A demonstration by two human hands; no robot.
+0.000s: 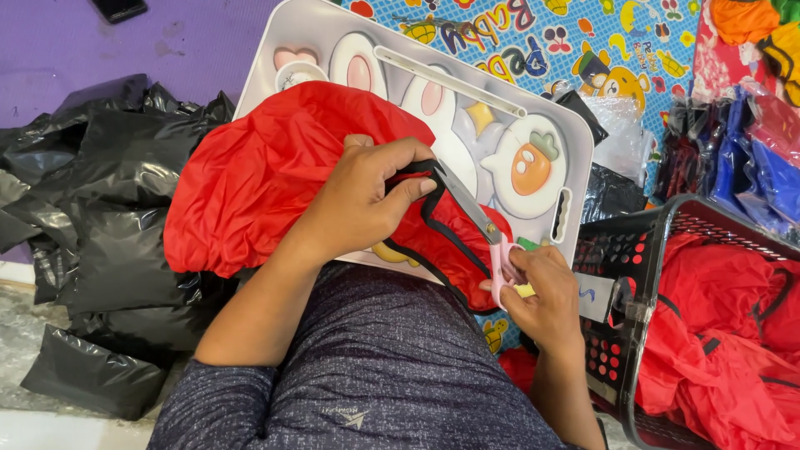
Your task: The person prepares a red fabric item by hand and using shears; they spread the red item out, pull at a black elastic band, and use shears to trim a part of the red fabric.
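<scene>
Red garment [267, 175], black-trimmed, draped over white lap tray [575, 142]. Left hand [362, 200] pinching black trim [433, 218]. Right hand [542, 296] gripping pink-handled scissors [483, 229], blades angled up-left toward trim, tips just beside left fingertips [423, 187]. Basket [625, 250] at right.

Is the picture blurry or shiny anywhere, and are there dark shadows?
Head view: mostly sharp and evenly lit; the left hand pinching the red cloth and the right hand on the pink-handled scissors look clear. Head view: the black plastic bags show soft shiny patches. Head view: the white tray is bright but not glaring; shadows are faint.
</scene>
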